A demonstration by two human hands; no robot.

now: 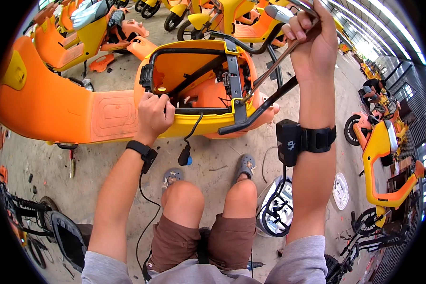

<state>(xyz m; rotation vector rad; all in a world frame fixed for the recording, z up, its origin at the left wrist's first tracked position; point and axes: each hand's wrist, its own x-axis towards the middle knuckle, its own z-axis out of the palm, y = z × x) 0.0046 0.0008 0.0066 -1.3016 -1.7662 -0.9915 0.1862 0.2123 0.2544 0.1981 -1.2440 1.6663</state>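
An orange and yellow scooter body [80, 113] lies in front of me with its seat compartment [194, 80] uncovered and wiring inside. My left hand [154, 113] grips the compartment's near rim, next to a black cable whose plug [184, 155] dangles below. My right hand [312, 40] is raised high and closed around the handle of a long metal rod tool [270, 71]. Its tip reaches down onto the black metal frame bracket [236, 90] at the compartment's right side. Both wrists wear black bands.
More orange and yellow scooters [80, 33] stand behind and to the right [383, 151]. A white plastic cover [274, 208] lies on the concrete floor by my right knee. Black frame parts [66, 236] sit at lower left. Another person [371, 90] crouches far right.
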